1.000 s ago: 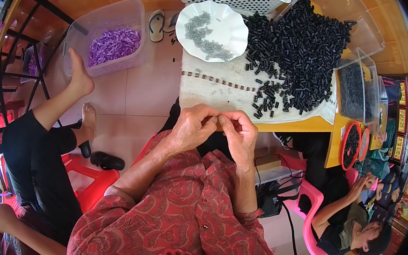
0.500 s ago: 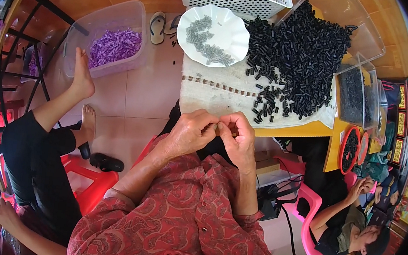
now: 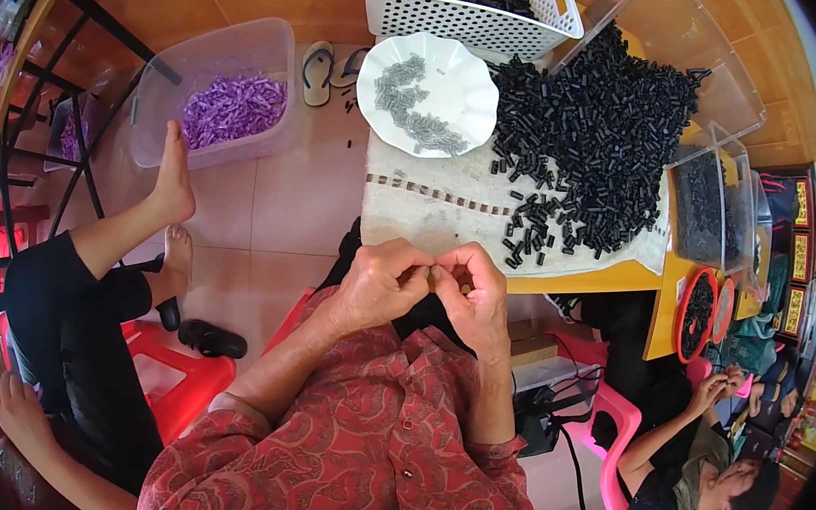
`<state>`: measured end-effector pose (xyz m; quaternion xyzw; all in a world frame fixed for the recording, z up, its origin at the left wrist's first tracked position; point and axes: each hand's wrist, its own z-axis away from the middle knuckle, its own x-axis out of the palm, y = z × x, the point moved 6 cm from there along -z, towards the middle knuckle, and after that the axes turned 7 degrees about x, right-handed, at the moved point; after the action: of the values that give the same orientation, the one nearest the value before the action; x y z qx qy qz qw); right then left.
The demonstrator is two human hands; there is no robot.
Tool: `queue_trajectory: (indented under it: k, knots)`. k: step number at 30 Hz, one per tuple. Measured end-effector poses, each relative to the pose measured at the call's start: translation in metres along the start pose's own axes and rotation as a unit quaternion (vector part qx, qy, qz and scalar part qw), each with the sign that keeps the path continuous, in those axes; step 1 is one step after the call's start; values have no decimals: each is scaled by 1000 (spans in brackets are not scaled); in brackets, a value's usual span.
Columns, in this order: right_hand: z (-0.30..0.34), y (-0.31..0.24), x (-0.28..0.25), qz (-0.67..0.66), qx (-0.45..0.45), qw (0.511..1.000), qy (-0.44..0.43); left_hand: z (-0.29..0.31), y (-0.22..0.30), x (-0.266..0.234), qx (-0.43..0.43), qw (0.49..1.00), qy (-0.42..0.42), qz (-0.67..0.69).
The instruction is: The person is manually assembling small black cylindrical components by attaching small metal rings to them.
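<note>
My left hand (image 3: pixel 383 282) and my right hand (image 3: pixel 470 297) meet fingertip to fingertip just off the table's near edge. Both are pinched closed, and whatever lies between the fingertips is too small or too covered to make out. Beyond them a white scalloped plate (image 3: pixel 472 86) rests on a pale cloth (image 3: pixel 432 220), holding two clusters of small clear plastic pieces (image 3: pixel 432 134). To the plate's right spreads a large heap of short black tube-like pieces (image 3: pixel 604 126), with some scattered toward the cloth's near edge.
At the back stands a white perforated basket (image 3: pixel 454 27) of black pieces. Clear bins (image 3: pixel 706 198) and a red round tray (image 3: pixel 696 313) sit at right. A tub (image 3: pixel 160 91) of purple pieces is on the floor at left. One person sits at each side.
The view has tilted slightly, so the table and plate appear a little lower. My hands stay pinched together at nearly the same spot.
</note>
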<state>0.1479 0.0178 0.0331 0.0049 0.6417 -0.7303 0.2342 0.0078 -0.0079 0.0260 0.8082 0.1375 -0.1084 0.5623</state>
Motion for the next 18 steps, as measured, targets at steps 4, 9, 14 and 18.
queue_trajectory:
  k: [4,9,14,18]
  knots:
    - [0,6,5,-46,18,999,-4,6,-16,4,-87,993,25,77]
    - [0,11,4,-65,25,997,14,13,-31,13,-193,964,15,181]
    - [-3,16,4,-104,28,994,31,12,-30,13,-216,945,13,247]
    - [-4,14,3,-143,16,989,28,12,-33,13,-233,911,19,340]
